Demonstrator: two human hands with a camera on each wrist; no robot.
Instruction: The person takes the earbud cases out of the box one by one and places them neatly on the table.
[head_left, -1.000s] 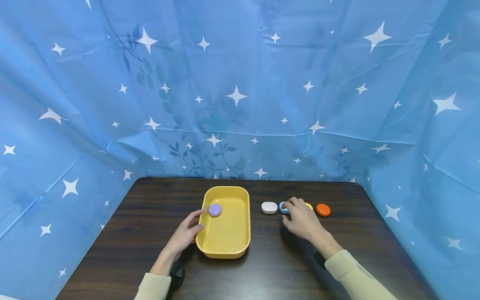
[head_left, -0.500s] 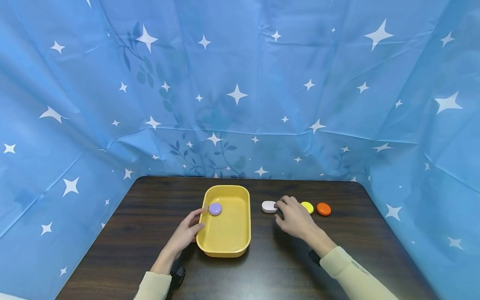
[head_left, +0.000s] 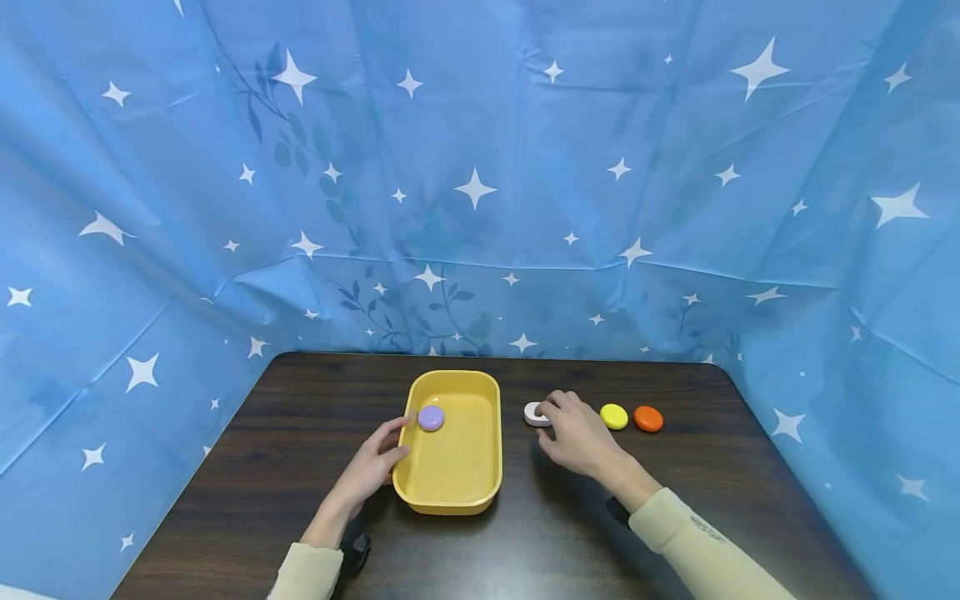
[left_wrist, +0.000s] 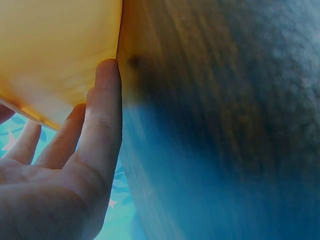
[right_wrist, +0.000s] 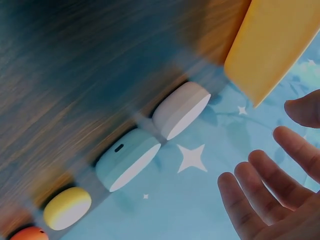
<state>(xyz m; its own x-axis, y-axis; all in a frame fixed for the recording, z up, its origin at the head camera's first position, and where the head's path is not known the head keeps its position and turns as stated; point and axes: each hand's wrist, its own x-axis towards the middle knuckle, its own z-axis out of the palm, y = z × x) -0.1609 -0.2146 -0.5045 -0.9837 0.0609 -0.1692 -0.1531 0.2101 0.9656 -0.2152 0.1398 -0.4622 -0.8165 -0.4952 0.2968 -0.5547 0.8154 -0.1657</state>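
Note:
My left hand (head_left: 365, 471) grips the left side of a yellow rectangular tray (head_left: 491, 467), fingertips over its rim and other fingers against the outer wall (left_wrist: 50, 45). A purple round piece (head_left: 431, 418) lies inside the tray, near its left wall. My right hand (head_left: 576, 433) hovers over a white oval case (head_left: 534, 414), its fingers spread and holding nothing. In the right wrist view, a light-blue oval case (right_wrist: 127, 155) with a dark slot sits beside the white one. The hand hides it in the head view.
To the right of the hand, a yellow round piece (head_left: 614, 417) and an orange round piece (head_left: 648, 419) continue the row on the dark wooden table (head_left: 322, 392). A blue star-patterned curtain (head_left: 480, 125) hangs behind the table and along its sides.
My right hand has moved left along the row, from over the light-blue and yellow pieces to over the white case. The yellow piece is now uncovered. My left hand and the tray stay put.

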